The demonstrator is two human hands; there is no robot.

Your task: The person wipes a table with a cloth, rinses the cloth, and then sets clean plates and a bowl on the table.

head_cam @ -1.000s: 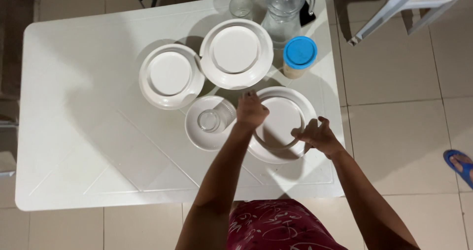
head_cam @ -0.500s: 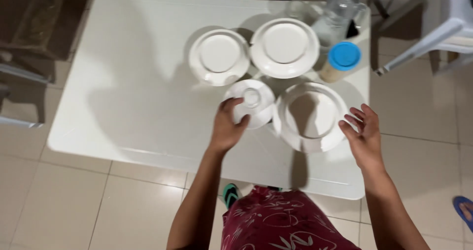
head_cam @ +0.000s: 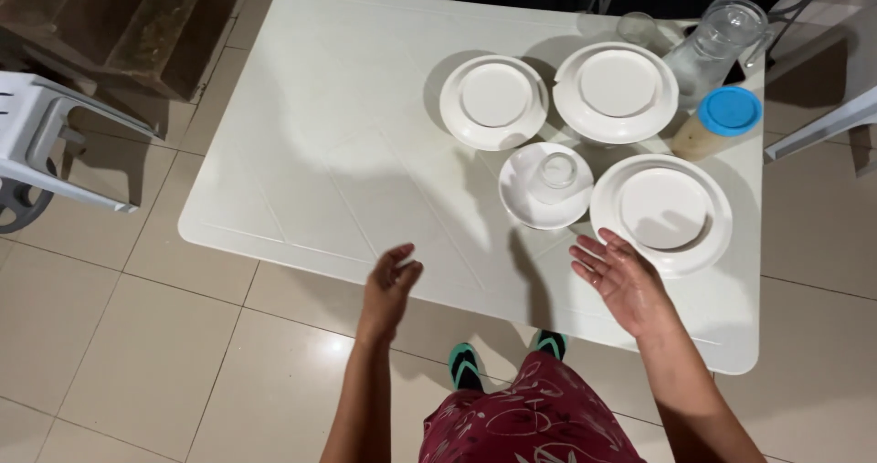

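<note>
My left hand [head_cam: 391, 285] hovers empty at the near edge of the white table [head_cam: 338, 152], fingers loosely apart. My right hand [head_cam: 618, 276] is open, palm up, just in front of a white plate [head_cam: 660, 212] and not touching it. A small white saucer [head_cam: 545, 189] with a clear glass [head_cam: 555, 169] standing on it sits to the left of that plate. Two more white plates, one [head_cam: 494, 100] on the left and one [head_cam: 618, 90] on the right, lie farther back.
A clear glass jug [head_cam: 719, 38], a jar with a blue lid [head_cam: 724, 118] and another drinking glass [head_cam: 635, 28] stand at the table's far right. White plastic chairs [head_cam: 41, 143] are at left and right. Tiled floor surrounds the table.
Both hands have let go of the saucer and the plate and drawn back toward the near edge. The view has shifted, so the table sits farther right.
</note>
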